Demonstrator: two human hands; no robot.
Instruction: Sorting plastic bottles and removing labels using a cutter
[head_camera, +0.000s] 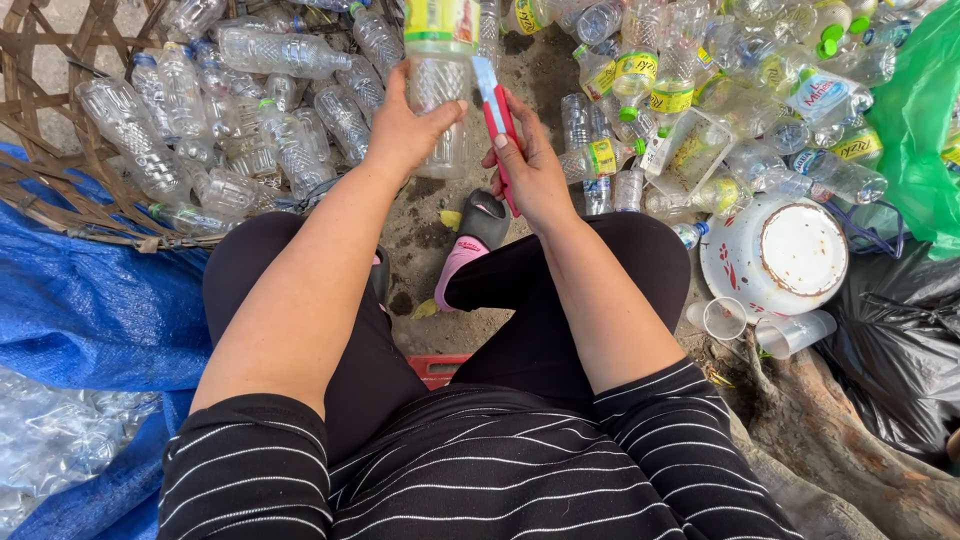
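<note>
Clear plastic bottle (440, 95) with a yellow-green label sits upright in the left hand (405, 130), fingers wrapped around its ribbed lower body, held out in front above the ground between the knees. Right hand (530, 165) is closed around a red-handled utility knife (497, 110); the pale blade tip sits against the bottle's side, just below the label edge.

Step in hand, as a judgement: label removal, with the blade at the start of the cut and the label still whole on the bottle.

What the next move seems to call for: a shallow pass along the label only, bottle held steady against the blade's push, left thumb kept clear of the cutting line. Thumb is close to the blade now, so that's the main risk. Thin ribbed wall will likely flex under pressure, so a light touch is needed.

Surroundings: woven basket (60, 180) on the person's left holds clear bottles with no labels showing. Loose pile of labelled bottles (700, 90) lies on the ground at the right. White enamel bowl (775, 255), upside down, is near the right knee, with two clear plastic cups (760, 325) just beside it. Blue tarp (80, 310) lies under the basket; black bag (890, 340) and green bag (920, 120) at far right.
</note>
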